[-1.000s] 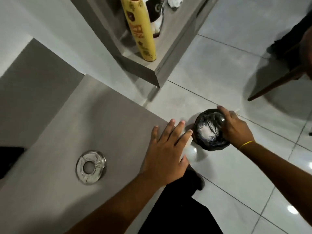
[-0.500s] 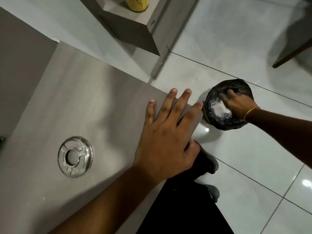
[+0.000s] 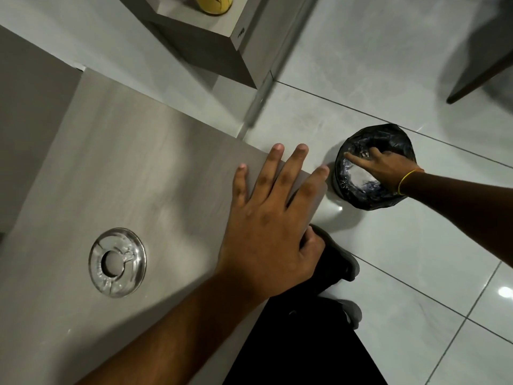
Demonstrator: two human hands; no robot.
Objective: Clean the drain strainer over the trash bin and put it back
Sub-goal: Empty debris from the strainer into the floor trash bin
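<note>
meanwhile, over the past second the right hand [image 3: 385, 169] has been lowered from the rim into the mouth of the small round black-bagged trash bin [image 3: 373, 168], so emptying is judged underway; its grip cannot be told, and the strainer is not seen. one open round steel drain [image 3: 117, 262] in the grey counter [image 3: 111, 168], one bin and two hands are counted, the left hand [image 3: 272, 223] laid flat with fingers spread at the counter's edge.

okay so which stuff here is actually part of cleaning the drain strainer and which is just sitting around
Part of the job: trash bin on the floor, right hand reaching into it (strainer itself not visible), open drain ring in the sink, left hand braced on the sink edge.

Just around: yellow container on the shelf, wooden leg.
</note>
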